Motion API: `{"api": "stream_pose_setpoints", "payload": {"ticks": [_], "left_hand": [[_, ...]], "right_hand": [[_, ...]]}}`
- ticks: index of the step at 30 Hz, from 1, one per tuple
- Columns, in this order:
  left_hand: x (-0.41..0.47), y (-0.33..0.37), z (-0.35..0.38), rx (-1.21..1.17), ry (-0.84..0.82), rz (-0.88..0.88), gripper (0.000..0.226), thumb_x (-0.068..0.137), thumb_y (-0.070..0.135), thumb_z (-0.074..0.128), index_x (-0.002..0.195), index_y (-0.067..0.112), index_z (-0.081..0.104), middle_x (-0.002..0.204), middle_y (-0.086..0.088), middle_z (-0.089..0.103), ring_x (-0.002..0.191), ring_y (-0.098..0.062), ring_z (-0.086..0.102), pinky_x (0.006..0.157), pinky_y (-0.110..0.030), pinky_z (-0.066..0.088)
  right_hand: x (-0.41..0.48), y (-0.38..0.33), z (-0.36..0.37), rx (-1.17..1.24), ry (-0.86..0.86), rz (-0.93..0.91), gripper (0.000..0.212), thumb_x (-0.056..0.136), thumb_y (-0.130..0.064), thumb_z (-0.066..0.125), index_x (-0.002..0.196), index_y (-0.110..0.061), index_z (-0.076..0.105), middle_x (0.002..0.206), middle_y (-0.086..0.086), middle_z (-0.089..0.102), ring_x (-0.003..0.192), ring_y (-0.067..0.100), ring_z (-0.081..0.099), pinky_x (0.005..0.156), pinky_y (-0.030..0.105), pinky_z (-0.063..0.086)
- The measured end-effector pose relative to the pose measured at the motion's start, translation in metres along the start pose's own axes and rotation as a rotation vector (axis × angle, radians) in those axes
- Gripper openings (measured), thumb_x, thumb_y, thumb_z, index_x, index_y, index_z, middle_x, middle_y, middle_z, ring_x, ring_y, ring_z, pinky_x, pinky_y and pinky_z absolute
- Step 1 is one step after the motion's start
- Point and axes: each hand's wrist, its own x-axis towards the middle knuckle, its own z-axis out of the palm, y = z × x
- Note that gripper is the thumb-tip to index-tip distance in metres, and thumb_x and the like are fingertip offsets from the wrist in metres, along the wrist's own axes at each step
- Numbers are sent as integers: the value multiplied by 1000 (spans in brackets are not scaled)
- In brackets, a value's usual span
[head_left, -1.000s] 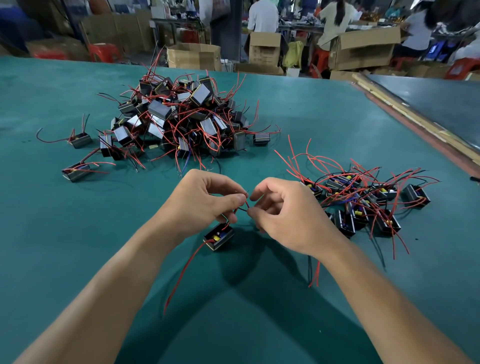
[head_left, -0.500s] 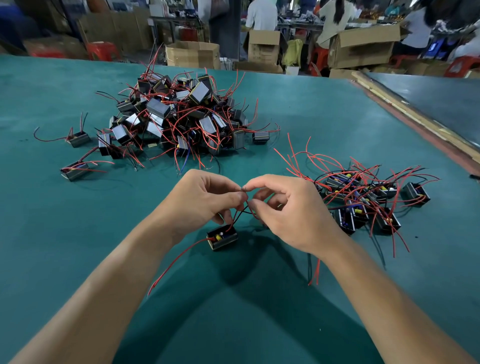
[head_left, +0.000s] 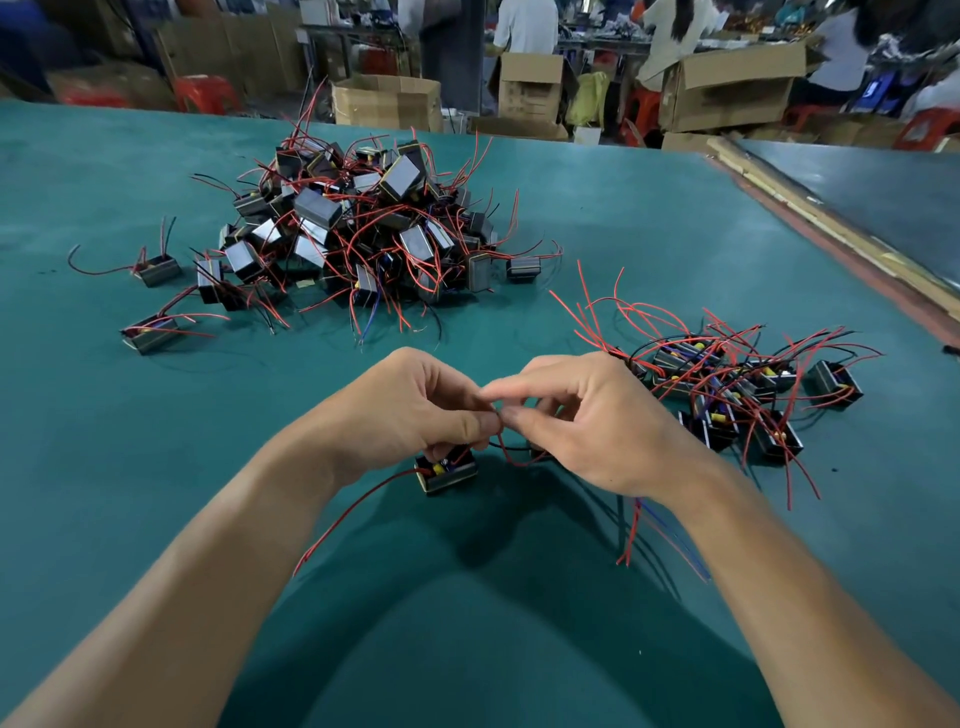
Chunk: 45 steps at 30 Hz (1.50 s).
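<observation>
**Item in hand: wired module** (head_left: 445, 470). A small black box-shaped unit with a yellow part showing in its open top. It rests on the green table (head_left: 156, 467) toward the near edge, about midway between left and right, directly under the left hand's fingers.

**Short leads** (head_left: 506, 453). Red and black wires rise from the module to the point where the two hands meet. Their tips are hidden between the fingertips.

**Long red lead** (head_left: 353, 509). It trails loose from the module toward the near-left and is not held.

**Left hand** (head_left: 405, 410). Thumb and forefinger are pinched on the short leads, the other fingers curled down over the module.

**Right hand** (head_left: 587, 421). Thumb and forefinger pinch the same leads from the other side, tip to tip with the left.

**Step, as judged.** The lead ends are being twisted or joined between the fingertips, and the work looks mid-way rather than done. The next move calls for a firm pinch and a small rolling of the fingers, keeping the module from dragging.

**Large pile** (head_left: 363, 228). Like modules heaped toward the far edge, left of centre — likely the unworked stock.

**Smaller group** (head_left: 727, 384). Modules lying just beside the right hand, toward the right edge — likely the finished lot.

**Stray modules** (head_left: 150, 332). A few lie apart near the left edge.

**Cardboard boxes** (head_left: 387, 101). These stand beyond the far edge.
</observation>
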Motion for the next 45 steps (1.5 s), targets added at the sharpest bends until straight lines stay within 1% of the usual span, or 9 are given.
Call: {"api": "stream_pose_setpoints", "payload": {"ticks": [9,12,18,23,29,34,37,41,45], "left_hand": [[1,0,2,12,-4,-40,13,86,11,71,82,-1,74,63,-3,64,53,-13,47,51,-19,41],[1,1,3,-8,18,-33,10,86,9,71,78,4,74,60,-1,64,49,-11,47,49,-18,41],[0,2,3,-20,54,12,11,85,9,72,75,8,75,61,-1,65,57,-19,47,50,-23,41],[0,2,8,41,107,72,7,81,9,77,75,13,76,53,6,61,48,-10,46,47,-19,38],[1,0,11,137,208,104,6,78,16,80,75,20,77,47,13,58,40,-5,37,43,-16,31],[4,-3,10,164,251,88,7,81,24,77,75,27,77,51,6,58,48,-15,41,48,-27,34],[5,-4,11,153,249,80,11,84,25,74,73,27,75,53,-2,58,47,-15,43,48,-26,37],[5,-3,12,83,211,34,14,87,23,71,73,21,73,52,-5,53,48,-18,43,53,-28,37],[5,-1,12,32,189,2,15,88,17,70,74,12,72,52,-4,51,51,-19,40,56,-31,34]], "right_hand": [[-1,-2,-8,-34,-33,32,19,87,-13,74,82,-32,76,73,-13,69,59,8,59,58,17,44],[-1,-2,-9,-54,-28,38,14,87,-17,74,75,-25,74,62,-15,65,54,1,52,54,19,43],[-1,-5,-1,-4,-11,98,19,87,-14,67,68,-16,65,56,-9,56,53,4,47,54,22,40],[3,-5,2,85,73,211,17,78,-17,64,64,-8,65,53,-6,54,51,8,44,53,26,38],[4,1,11,43,202,304,18,82,-14,64,64,-9,65,45,-13,50,44,3,38,48,16,32],[4,0,8,50,182,272,23,86,-14,65,64,-11,64,48,-14,52,45,2,41,49,17,34],[3,-1,5,42,155,226,24,87,-14,67,64,-11,64,52,-11,54,49,5,44,51,22,38],[1,-2,2,11,82,194,17,85,-15,69,69,-14,67,56,-12,60,52,3,50,55,22,41],[1,-5,1,-3,148,135,12,85,-10,70,76,-19,69,69,-7,68,57,8,57,58,23,48]]}}
